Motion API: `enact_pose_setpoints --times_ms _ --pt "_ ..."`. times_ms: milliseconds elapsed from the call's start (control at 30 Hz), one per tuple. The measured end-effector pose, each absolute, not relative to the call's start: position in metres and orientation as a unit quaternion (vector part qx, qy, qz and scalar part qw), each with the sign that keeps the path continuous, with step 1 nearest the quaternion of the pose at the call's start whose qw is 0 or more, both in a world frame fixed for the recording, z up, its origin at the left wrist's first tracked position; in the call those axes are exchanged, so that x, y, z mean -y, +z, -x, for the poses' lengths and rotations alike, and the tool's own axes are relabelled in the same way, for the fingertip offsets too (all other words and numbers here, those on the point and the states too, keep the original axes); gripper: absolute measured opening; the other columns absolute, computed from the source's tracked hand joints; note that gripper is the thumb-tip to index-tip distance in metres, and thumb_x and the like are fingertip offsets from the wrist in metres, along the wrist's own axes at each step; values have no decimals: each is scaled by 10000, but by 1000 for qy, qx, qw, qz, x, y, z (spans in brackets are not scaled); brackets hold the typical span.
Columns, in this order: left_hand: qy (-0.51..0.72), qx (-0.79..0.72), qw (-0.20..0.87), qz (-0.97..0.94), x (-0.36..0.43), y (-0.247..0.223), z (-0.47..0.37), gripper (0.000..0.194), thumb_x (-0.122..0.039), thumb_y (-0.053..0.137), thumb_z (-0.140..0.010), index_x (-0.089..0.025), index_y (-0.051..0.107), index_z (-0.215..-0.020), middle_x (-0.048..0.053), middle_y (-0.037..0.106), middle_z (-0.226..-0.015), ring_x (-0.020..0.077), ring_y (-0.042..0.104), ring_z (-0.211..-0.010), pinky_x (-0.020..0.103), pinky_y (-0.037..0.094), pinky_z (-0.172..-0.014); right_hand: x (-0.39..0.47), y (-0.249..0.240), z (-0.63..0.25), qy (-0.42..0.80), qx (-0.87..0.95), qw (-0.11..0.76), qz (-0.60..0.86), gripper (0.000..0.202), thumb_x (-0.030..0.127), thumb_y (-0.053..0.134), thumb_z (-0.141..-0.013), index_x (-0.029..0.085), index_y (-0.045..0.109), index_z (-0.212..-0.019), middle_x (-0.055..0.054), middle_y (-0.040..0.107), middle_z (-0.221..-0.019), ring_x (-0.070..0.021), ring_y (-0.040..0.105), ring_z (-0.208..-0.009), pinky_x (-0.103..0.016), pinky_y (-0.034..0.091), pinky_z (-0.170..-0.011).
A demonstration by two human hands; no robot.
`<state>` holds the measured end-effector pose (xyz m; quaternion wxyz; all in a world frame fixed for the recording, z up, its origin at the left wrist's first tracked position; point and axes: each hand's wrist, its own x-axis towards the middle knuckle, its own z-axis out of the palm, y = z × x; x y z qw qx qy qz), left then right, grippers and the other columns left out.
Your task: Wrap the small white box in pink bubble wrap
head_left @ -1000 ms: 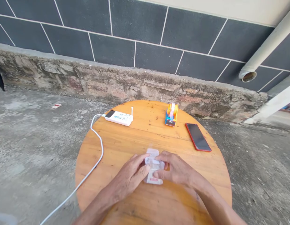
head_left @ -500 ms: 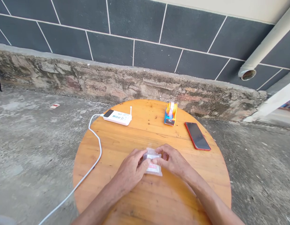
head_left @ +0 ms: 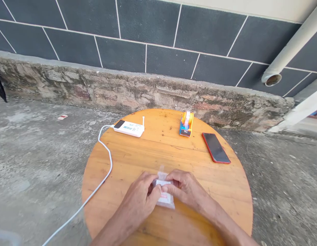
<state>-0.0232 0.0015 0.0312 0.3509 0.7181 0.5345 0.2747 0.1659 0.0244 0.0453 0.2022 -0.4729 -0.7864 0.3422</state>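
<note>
A small white packet in clear plastic wrap (head_left: 165,201) is between my hands over the near middle of the round wooden table (head_left: 117,153). Pink print shows on its face, and a flap of the clear wrap sticks out at its far end. My left hand (head_left: 141,191) grips its left side, thumb on top. From the right, my right hand (head_left: 185,186) pinches the packet with thumb and bent fingers. The two thumb tips nearly meet on its upper face. The fingertips underneath are hidden.
A white device (head_left: 129,128) with a plugged-in white cable (head_left: 110,159) lies at the table's far left. A tape dispenser (head_left: 186,124) in orange and blue stands at the back, and a red-edged phone (head_left: 215,147) lies at right. Behind runs a stone ledge (head_left: 138,92) under a tiled wall.
Both hands have drawn the packet a little toward me. My right thumb has moved in closer to the left one, and the clear flap at the far end shows more.
</note>
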Motion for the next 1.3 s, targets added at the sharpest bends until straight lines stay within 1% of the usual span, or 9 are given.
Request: enact_pose_setpoints --times_ms 100,200,400,567,633,767,933,1067,1300 --pt "315 -533 372 -692 11 26 24 279 -227 444 -850 -209 597 -1083 56 620 -936 201 597 -825 300 477 -716 -16 50 -163 336 790 210 468 117 297 641 -823 192 676 -860 -7 625 -799 -125 545 -689 -221 378 -606" --pt "337 -536 383 -672 17 22 24 271 -238 432 -866 -205 589 -1085 71 613 -1014 209 604 -888 307 492 -755 -15 49 -160 340 793 225 452 110 283 631 -835 202 677 -893 -13 630 -837 -138 564 -748 -233 401 -658" --pt "331 -552 365 -673 13 23 21 241 -207 442 -832 -175 610 -1002 78 623 -931 221 606 -847 330 484 -748 -18 39 -160 368 777 224 459 229 410 599 -855 202 691 -886 -22 631 -815 -143 565 -722 -235 409 -624" --pt "301 -577 360 -668 9 26 19 220 -225 444 -826 -168 632 -925 73 622 -880 226 596 -817 337 468 -732 -28 37 -167 352 761 255 482 265 407 526 -894 216 652 -1028 -24 665 -928 -155 594 -800 -242 437 -690" --pt "302 -578 361 -667 9 24 20 230 -226 438 -824 -166 635 -928 70 620 -885 219 595 -810 330 466 -733 -40 36 -169 326 763 255 496 232 341 481 -913 202 656 -976 -19 676 -908 -153 605 -816 -240 439 -720" --pt "309 -574 376 -658 9 21 20 291 -229 441 -823 -155 625 -1035 80 622 -952 218 599 -857 326 467 -769 -68 33 -164 274 792 202 507 206 224 470 -877 193 674 -878 -1 679 -788 -141 599 -712 -234 422 -665" --pt "291 -563 383 -672 6 26 22 276 -218 459 -808 -157 648 -1001 65 623 -910 204 593 -821 314 460 -759 -87 29 -151 259 809 173 498 209 142 500 -798 203 694 -847 -15 697 -839 -166 613 -785 -255 406 -716" --pt "273 -557 383 -684 4 31 24 268 -216 488 -793 -165 659 -993 51 615 -876 198 583 -812 302 454 -744 -86 32 -155 257 815 153 496 210 133 492 -782 189 687 -837 -32 692 -871 -172 605 -813 -255 392 -715" --pt "277 -547 409 -675 5 36 23 278 -218 485 -804 -160 646 -1022 61 627 -932 191 586 -832 295 461 -774 -74 43 -180 298 817 112 481 186 161 487 -780 180 658 -708 17 636 -660 -113 544 -616 -201 338 -560"
